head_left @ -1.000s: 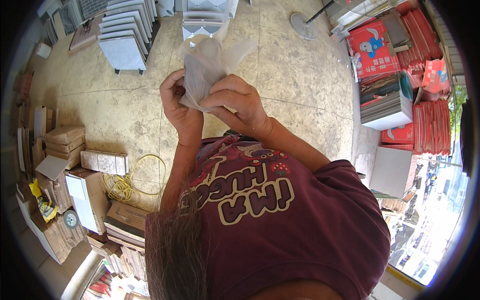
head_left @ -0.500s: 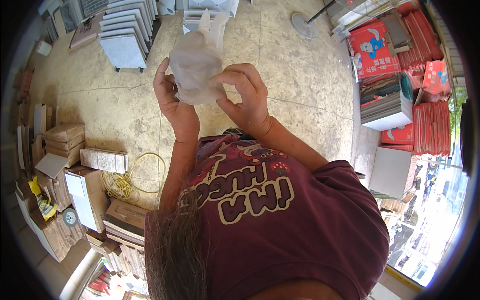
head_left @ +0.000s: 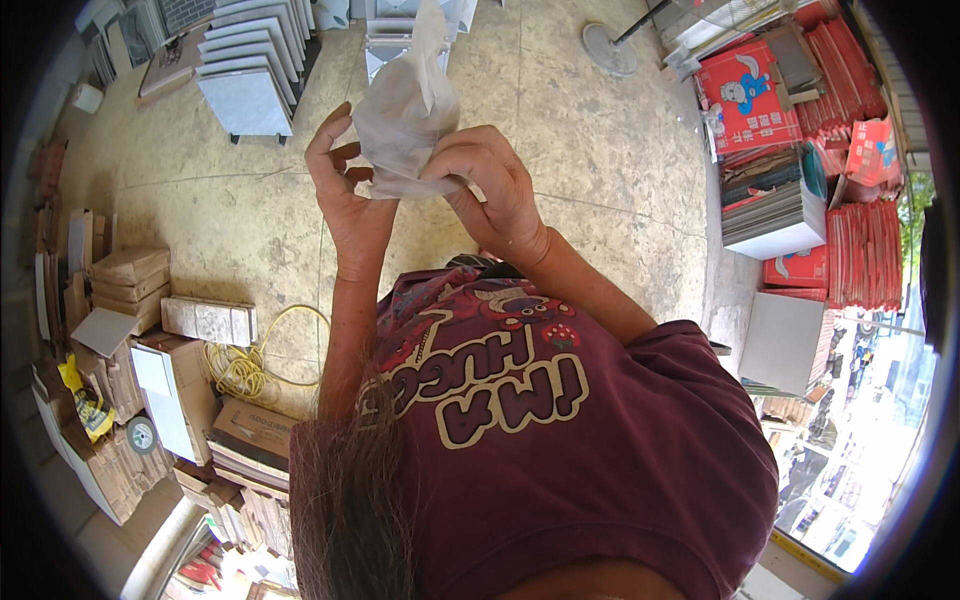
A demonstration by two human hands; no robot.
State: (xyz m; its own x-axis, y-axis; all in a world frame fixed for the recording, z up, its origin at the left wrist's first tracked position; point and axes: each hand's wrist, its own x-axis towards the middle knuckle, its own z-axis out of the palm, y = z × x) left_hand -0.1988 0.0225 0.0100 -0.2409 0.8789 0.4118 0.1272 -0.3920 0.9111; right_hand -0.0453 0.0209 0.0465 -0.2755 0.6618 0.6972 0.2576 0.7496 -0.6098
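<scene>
Far left: boxes [head_left: 130, 275], yellow cord [head_left: 245, 365] on floor, well apart from hands. Left hand [head_left: 345, 195] half open, fingers spread, touching bag's left edge, no firm grip visible. White plastic bag [head_left: 405, 110] held in air in front of chest, between both hands; long axis runs up and away from person, loose end topmost. Right hand [head_left: 490, 190] closed, pinching bag's lower edge; this hand bears it. Far right: red packs [head_left: 840, 90] stacked.
</scene>
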